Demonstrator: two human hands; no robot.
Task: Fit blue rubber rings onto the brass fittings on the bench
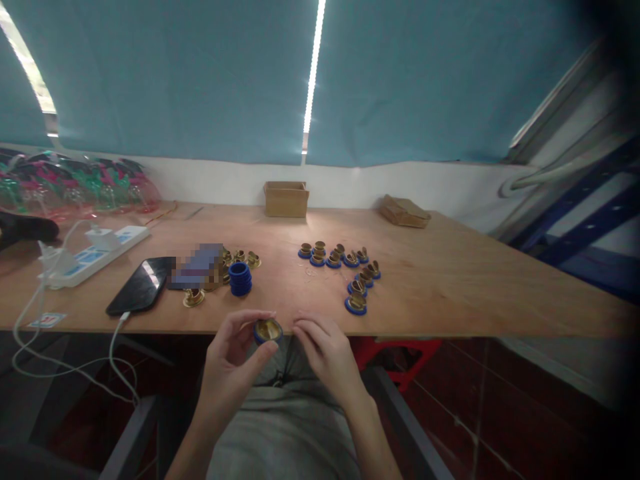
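Observation:
Between the thumb and fingers of my left hand (235, 357) is a round brass-coloured metal piece with a blue ring (268, 331) around it, held over my lap at the table's front edge. My right hand (323, 347) is beside it, apart from the piece, its fingertips pinched together; what they hold, if anything, is too small to make out. A stack of blue rings (241, 279) stands on the table beyond my left hand. Loose brass pieces (193, 297) lie around the stack. To the right, several brass pieces set in blue rings (356, 304) form a curved row, their lids raised.
A black phone (143, 287) on a white cable and a power strip (105, 253) lie on the left of the wooden table (440, 287). Clear bottles (75, 187) stand behind them. At the back are an open cardboard box (286, 200) and a flattened one (405, 211).

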